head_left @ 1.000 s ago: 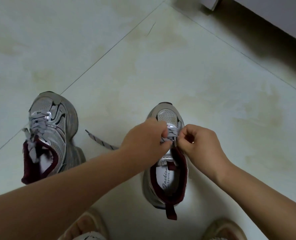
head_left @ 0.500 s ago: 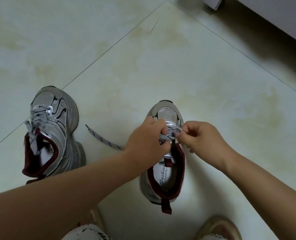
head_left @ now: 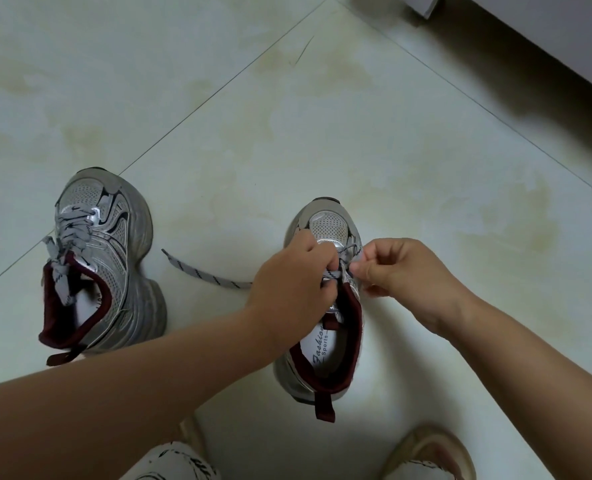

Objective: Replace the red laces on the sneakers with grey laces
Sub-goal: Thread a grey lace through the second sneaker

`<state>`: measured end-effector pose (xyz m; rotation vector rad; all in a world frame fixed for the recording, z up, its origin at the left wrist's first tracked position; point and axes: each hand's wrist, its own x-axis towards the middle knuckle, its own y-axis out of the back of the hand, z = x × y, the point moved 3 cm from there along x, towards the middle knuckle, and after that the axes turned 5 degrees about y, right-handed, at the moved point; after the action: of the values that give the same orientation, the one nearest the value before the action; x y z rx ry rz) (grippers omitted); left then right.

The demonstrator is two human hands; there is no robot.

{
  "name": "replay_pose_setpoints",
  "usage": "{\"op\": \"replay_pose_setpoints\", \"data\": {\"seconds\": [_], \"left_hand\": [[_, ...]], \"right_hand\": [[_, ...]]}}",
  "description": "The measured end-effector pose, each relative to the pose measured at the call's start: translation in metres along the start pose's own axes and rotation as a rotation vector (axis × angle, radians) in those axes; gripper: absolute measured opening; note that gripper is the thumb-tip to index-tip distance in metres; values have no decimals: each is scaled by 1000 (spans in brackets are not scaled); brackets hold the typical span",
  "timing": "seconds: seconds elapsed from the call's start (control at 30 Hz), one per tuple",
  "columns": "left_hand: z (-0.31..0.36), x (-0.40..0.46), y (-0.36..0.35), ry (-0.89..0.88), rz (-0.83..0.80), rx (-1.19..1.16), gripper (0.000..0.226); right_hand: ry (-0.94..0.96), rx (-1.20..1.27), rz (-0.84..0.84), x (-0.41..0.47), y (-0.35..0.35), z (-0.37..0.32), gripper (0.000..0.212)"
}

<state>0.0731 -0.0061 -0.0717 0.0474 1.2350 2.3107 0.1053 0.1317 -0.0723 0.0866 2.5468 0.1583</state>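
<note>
— So what's changed?
— Both hands have shifted toeward on the near sneaker [head_left: 322, 348]; left hand [head_left: 292, 285] and right hand [head_left: 396, 271] fingers pinch the grey lace [head_left: 336, 271] at its eyelets.
— Meaning?
— Probably mid-lacing; one end trails on the floor [head_left: 356, 140].

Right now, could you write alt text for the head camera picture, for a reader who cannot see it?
A person's left hand and right hand pinch a grey lace over the eyelets of the nearer sneaker, which stands on a pale tiled floor. One lace end trails left on the floor. A second sneaker, already laced grey, stands to the left.
</note>
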Motion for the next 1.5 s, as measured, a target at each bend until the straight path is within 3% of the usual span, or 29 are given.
{"op": "replay_pose_setpoints", "data": {"seconds": [0.2, 0.43, 0.67, 0.8, 1.0, 1.17, 1.3, 1.5], "left_hand": [[-3, -2, -2, 35, -15, 27, 15], [-1, 2, -4, 12, -8, 20, 20], [-5, 15, -4, 245, -42, -180, 7], [-11, 9, 0, 252, -175, -401, 31], [-16, -1, 22, 190, -421, -746, 26], [-13, -1, 31, 171, -657, -984, 23], [-13, 4, 35, 137, -641, -946, 15], [-4, 10, 69, 34, -600, -852, 19]], "right_hand": [[-195, 426, 36, 4, 3, 3, 25], [-336, 639, -5, 12, -7, 17, 18], [-339, 793, -111, 12, -5, 21, 19], [-356, 726, -80, 12, -4, 21, 11], [-386, 658, -34, 10, -3, 23, 9], [-182, 452, 21, 0, -6, 10, 17], [40, -206, -107, -18, -19, 5, 37], [49, -241, -32, -23, -33, 14, 31]]}}
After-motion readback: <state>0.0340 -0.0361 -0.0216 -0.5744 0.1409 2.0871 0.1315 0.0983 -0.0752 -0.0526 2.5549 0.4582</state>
